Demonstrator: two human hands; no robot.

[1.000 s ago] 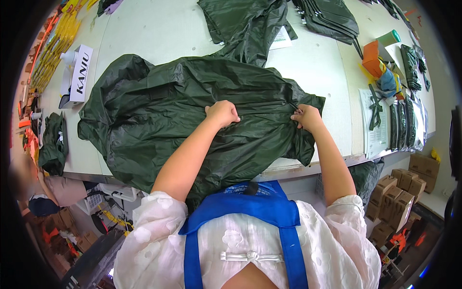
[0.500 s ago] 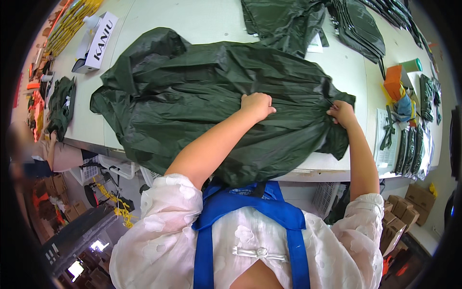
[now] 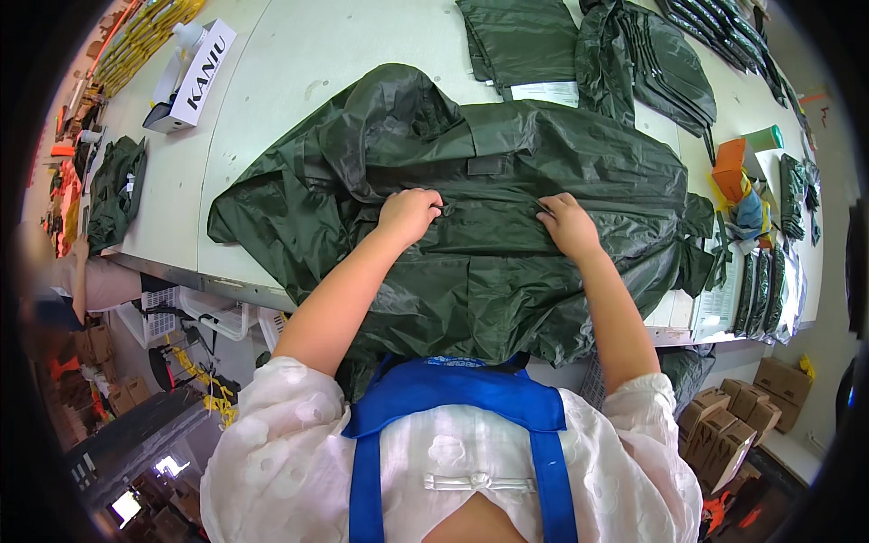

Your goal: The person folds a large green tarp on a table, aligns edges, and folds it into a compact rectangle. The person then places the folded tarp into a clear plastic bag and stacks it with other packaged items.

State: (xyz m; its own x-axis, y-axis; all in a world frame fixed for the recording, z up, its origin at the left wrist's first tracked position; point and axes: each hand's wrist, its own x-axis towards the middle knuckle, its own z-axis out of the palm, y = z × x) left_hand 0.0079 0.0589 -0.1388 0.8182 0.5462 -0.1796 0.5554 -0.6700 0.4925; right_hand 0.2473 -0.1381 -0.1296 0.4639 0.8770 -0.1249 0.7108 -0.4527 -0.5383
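A dark green raincoat [image 3: 507, 299] lies spread and wrinkled across the white table, its near side hanging over the front edge. What looks like its hood bulges up at the left. My left hand [image 3: 409, 217] is closed at the coat's middle, just below that bulge, gripping the fabric between curled fingers. To the right, my right hand [image 3: 570, 226] pinches the coat with thumb and fingers near its centre. A small rectangular tab shows between and above the hands.
Folded green garments [image 3: 529, 45] and stacked dark green pouches [image 3: 670, 68] lie at the back. A white box [image 3: 192, 77] stands back left, an orange box [image 3: 730, 170] at right beside packed bags [image 3: 760, 290]. Another person's arm [image 3: 80, 281] is at far left.
Both hands have moved left along the coat; my right hand has left its gathered right end. The coat lies further right and flatter, and its hood-like part now rises near my left hand.
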